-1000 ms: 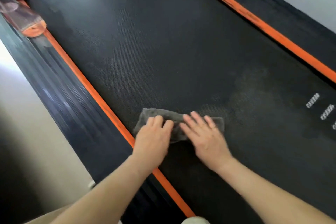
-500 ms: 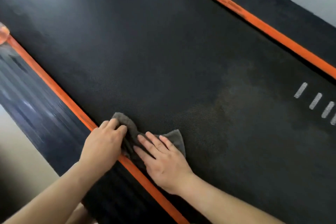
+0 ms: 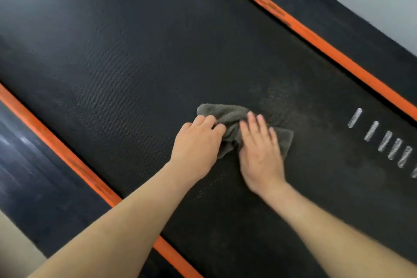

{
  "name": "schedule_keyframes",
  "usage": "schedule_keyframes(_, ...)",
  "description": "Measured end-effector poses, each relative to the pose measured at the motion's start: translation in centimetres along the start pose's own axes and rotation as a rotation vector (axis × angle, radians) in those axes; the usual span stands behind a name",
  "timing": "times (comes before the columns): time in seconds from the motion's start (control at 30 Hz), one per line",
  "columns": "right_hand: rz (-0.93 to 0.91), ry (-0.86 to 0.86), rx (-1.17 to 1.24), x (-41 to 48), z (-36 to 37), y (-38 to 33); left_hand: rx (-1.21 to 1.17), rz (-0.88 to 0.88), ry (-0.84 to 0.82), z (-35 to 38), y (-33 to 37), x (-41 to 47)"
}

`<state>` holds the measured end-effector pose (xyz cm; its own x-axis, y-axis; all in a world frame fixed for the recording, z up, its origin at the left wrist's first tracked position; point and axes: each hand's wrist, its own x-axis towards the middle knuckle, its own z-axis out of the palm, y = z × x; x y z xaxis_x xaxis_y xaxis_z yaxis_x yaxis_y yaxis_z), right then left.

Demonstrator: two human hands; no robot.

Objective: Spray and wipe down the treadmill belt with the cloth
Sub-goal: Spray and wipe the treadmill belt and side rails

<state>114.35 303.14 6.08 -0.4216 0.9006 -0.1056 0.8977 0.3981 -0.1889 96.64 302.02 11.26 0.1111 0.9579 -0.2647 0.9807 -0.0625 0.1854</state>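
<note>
Nearest the camera, two bare forearms reach out over the near orange side strip (image 3: 74,160) onto the treadmill belt (image 3: 135,70). The left hand (image 3: 198,144) rests knuckles-up with its fingers curled, bunching the left part of the grey cloth (image 3: 228,115) under them. The right hand (image 3: 261,153) lies flat, fingers nearly together and pressed down on the cloth's right part, whose corner pokes out just beyond the fingers. The cloth sits mid-belt, crumpled between the two hands and touching the surface.

This looks like the wiping step, well under way. A paler, hazy patch (image 3: 277,95) lies just beyond and right of the cloth, so the next stroke probably calls for pushing that way with steady downward pressure, towards the white dash markings (image 3: 383,140) at the right. No spray bottle is in view.

Half a second ago the cloth was against the near orange strip, under both hands; it has since travelled out to the middle of the belt. Farther off runs the far orange strip (image 3: 316,38), then the dark side rail (image 3: 361,27).
</note>
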Motion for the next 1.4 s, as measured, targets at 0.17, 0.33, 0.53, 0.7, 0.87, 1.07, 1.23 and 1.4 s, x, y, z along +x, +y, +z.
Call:
schedule_keyframes(0.17,-0.293,-0.062,0.083,-8.1,3.0,-12.3,0.130,0.057,0.043,1.4,-7.2,-7.6)
schedule_keyframes(0.33,-0.585,-0.129,0.061,-6.1,2.8,-8.9,0.218,-0.015,-0.001,1.2,-9.5,-10.8)
schedule_keyframes(0.53,-0.325,-0.046,-0.098,2.1,-0.1,2.1,0.068,0.081,0.121,1.6,-2.9,-6.5)
schedule_keyframes(0.7,0.036,-0.029,-0.013,0.4,0.6,-2.6,0.001,0.037,0.114,1.8,-1.7,-4.2)
schedule_keyframes(0.87,-0.260,-0.076,0.017,-5.7,3.1,-11.8,0.090,-0.100,0.049,2.1,-7.7,-9.8)
schedule_keyframes(1.07,-0.487,-0.132,-0.019,-5.4,2.5,-8.9,0.177,-0.215,0.053,3.0,-7.2,-12.8)
schedule_keyframes(1.23,-0.159,-0.099,-0.122,-2.8,-0.1,1.3,0.098,-0.005,0.105,4.5,0.1,-9.2)
schedule_keyframes(1.4,0.073,-0.073,-0.055,-5.7,0.2,0.1,0.082,0.102,0.101,3.3,1.6,-7.9)
